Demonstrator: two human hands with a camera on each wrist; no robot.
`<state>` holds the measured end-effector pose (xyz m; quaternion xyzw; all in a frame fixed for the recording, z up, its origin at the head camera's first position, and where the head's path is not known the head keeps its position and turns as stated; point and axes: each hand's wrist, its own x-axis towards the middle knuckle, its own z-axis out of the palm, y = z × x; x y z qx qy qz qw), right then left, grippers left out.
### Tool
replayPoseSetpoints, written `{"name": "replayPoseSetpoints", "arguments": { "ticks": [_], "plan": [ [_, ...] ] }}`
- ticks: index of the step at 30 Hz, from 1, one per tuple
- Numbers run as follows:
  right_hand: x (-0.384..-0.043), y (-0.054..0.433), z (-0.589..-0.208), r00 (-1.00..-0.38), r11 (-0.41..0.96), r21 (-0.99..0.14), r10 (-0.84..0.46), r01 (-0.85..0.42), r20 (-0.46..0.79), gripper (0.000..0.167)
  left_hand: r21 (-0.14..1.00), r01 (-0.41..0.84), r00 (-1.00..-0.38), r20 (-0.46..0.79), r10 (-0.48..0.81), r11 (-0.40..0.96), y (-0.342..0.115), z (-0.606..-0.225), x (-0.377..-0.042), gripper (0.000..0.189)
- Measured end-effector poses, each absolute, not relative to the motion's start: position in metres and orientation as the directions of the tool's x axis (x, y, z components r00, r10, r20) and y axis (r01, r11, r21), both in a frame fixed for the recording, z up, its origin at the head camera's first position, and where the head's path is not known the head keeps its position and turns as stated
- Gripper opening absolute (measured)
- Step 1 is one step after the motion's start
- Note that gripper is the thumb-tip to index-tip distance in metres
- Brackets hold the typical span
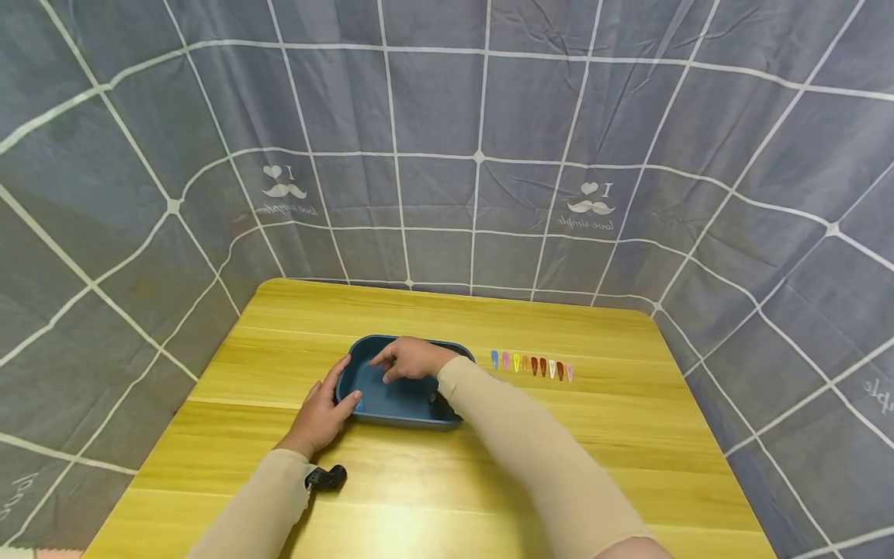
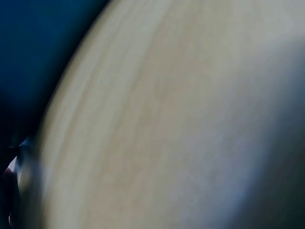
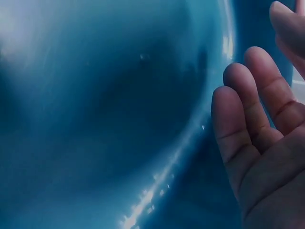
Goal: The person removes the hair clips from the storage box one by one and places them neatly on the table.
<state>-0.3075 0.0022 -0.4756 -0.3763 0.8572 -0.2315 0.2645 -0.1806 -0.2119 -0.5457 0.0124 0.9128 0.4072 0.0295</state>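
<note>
A dark blue rectangular tray (image 1: 401, 423) with rounded corners lies on the table. My left hand (image 1: 320, 415) rests at its left end, fingers along the rim and thumb at the front left corner. A small bright blue piece (image 1: 359, 405) shows beside that thumb. Over the inside of the tray is my right hand (image 1: 412, 359), pointing left with fingers loosely bent and nothing visible in them. In the right wrist view its fingers (image 3: 233, 114) appear bent beside the shiny blue tray wall (image 3: 162, 186). The left wrist view is blurred, showing mostly table.
Right of the tray, several coloured snap hair clips (image 1: 534, 365) lie in a neat row. They stand upright side by side on the yellow wood-grain table (image 1: 447, 481). A grey checked curtain (image 1: 440, 186) encloses the back and sides.
</note>
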Motion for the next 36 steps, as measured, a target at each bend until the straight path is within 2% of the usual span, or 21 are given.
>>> {"name": "replayPoseSetpoints", "arguments": {
  "ticks": [13, 23, 29, 36],
  "plan": [
    [-0.301, -0.016, -0.494, -0.492, 0.574, -0.595, -0.81, -0.562, -0.318, 0.041, 0.73, 0.011, -0.999, -0.018, 0.035, 0.683, -0.212, -0.547, -0.181, 0.075],
    [-0.293, -0.025, -0.501, -0.478, 0.58, -0.579, -0.81, -0.573, -0.339, 0.039, 0.734, 0.014, -1.0, -0.009, 0.03, 0.679, -0.213, -0.549, -0.181, 0.074],
    [-0.29, -0.033, -0.508, -0.468, 0.577, -0.538, -0.816, -0.615, -0.34, 0.031, 0.736, 0.014, -1.0, -0.004, 0.026, 0.677, -0.212, -0.548, -0.18, 0.072],
    [-0.289, -0.038, -0.51, -0.457, 0.556, -0.546, -0.83, -0.627, -0.32, 0.018, 0.734, 0.032, -0.999, 0.016, 0.029, 0.679, -0.211, -0.546, -0.18, 0.071]
  ]
}}
